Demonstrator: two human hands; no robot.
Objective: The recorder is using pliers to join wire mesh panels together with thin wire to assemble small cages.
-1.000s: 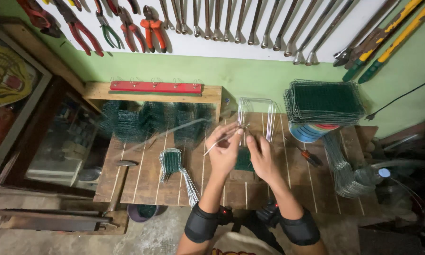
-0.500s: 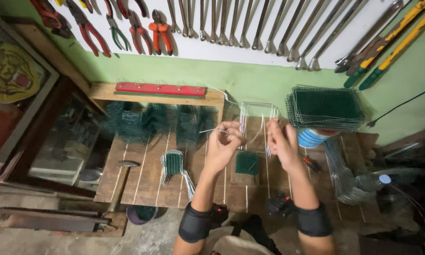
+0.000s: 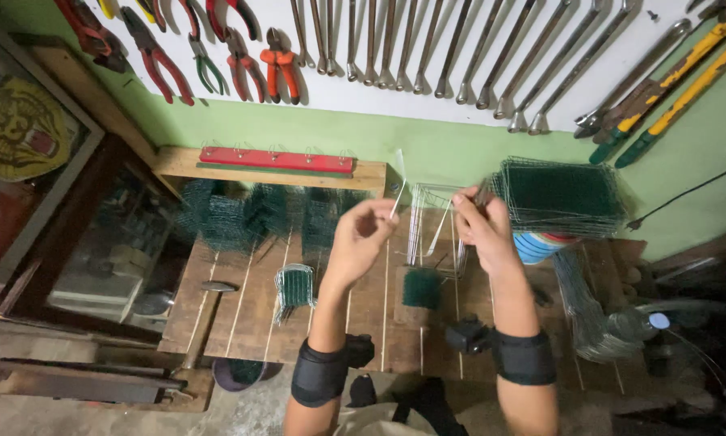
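Head view, looking down on a slatted wooden workbench (image 3: 250, 307). Left hand (image 3: 361, 234): raised above the bench, fingers curled shut, pinching the lower end of a thin pale wire strip (image 3: 397, 187) that stands upright from the fingertips. Right hand (image 3: 480, 226): raised at the same height, just beside the left, fingers closed around the top edge of a bent wire frame (image 3: 432, 222); whether it also touches the stack behind it cannot be told, as motion blur hides the fingertips. Both forearms carry a black wrist band (image 3: 321, 373).

Directly below the hands, a small dark green mesh piece (image 3: 421, 287) lies flat on the bench. Left of it, a folded green mesh piece (image 3: 293, 287) stands on the boards. Along the back of the bench, a row of green mesh pieces (image 3: 254, 216) stands against a wooden shelf bearing a red hook rail (image 3: 276, 159).

Right of the right hand, a stack of green mesh panels (image 3: 561, 194) rests on a striped round container (image 3: 541, 246); the container's contents are hidden. A hammer (image 3: 205, 303) lies at the bench's left edge. On the wall above hang pliers (image 3: 278, 69) and a row of wrenches (image 3: 460, 48).
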